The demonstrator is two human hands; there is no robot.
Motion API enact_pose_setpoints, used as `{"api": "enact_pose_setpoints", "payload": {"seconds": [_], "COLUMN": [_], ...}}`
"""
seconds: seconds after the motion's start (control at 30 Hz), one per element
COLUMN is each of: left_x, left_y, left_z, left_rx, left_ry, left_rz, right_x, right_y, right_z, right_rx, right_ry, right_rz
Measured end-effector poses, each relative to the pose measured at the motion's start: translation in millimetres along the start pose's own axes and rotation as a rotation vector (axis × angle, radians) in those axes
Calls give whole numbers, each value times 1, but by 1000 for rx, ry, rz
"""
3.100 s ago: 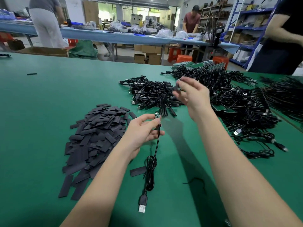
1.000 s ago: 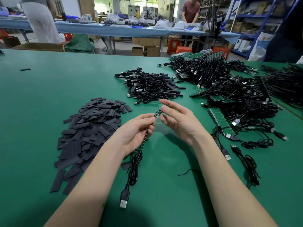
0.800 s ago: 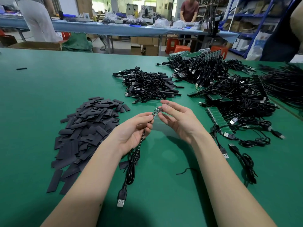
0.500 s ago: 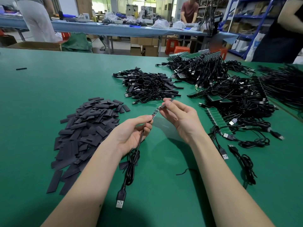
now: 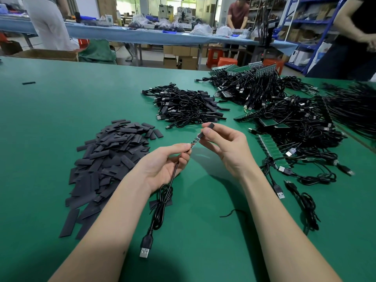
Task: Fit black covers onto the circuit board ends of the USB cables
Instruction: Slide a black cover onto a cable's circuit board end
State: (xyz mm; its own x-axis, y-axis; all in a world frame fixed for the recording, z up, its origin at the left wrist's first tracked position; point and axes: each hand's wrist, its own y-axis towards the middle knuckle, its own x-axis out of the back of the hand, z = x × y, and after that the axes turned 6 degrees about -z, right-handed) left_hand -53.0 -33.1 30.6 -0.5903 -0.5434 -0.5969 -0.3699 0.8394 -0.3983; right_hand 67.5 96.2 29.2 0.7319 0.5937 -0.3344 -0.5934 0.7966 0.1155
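Observation:
My left hand (image 5: 162,165) pinches a black USB cable (image 5: 162,202) just below its small circuit board end (image 5: 194,141); the cable's coil and USB plug (image 5: 145,248) hang down to the green table. My right hand (image 5: 225,146) holds a black cover (image 5: 206,130) between thumb and fingers, its lower end slipped over the tip of the board. Most of the board still shows between the two hands.
A heap of flat black covers (image 5: 107,159) lies to the left. A pile of cables (image 5: 187,105) sits behind the hands, with larger tangles of cables and green board strips (image 5: 272,149) to the right. People stand at the far table and at the right edge.
My right hand has lifted slightly and brought the black cover onto the tip of the circuit board. My left hand has kept the cable nearly still.

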Motion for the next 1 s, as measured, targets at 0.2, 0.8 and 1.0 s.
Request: {"api": "enact_pose_setpoints", "payload": {"seconds": [0.2, 0.8, 1.0], "left_x": [5, 5, 3], "left_y": [-6, -6, -7], "left_z": [-4, -6, -7], "left_rx": [65, -16, -54], "left_ry": [27, 152, 74], "left_rz": [68, 48, 19], "right_x": [5, 22, 10], "right_y": [-3, -5, -4], "right_z": [7, 24, 19], "right_rx": [-151, -137, -36], "right_ry": [79, -88, -64], "right_rz": [128, 355, 280]}}
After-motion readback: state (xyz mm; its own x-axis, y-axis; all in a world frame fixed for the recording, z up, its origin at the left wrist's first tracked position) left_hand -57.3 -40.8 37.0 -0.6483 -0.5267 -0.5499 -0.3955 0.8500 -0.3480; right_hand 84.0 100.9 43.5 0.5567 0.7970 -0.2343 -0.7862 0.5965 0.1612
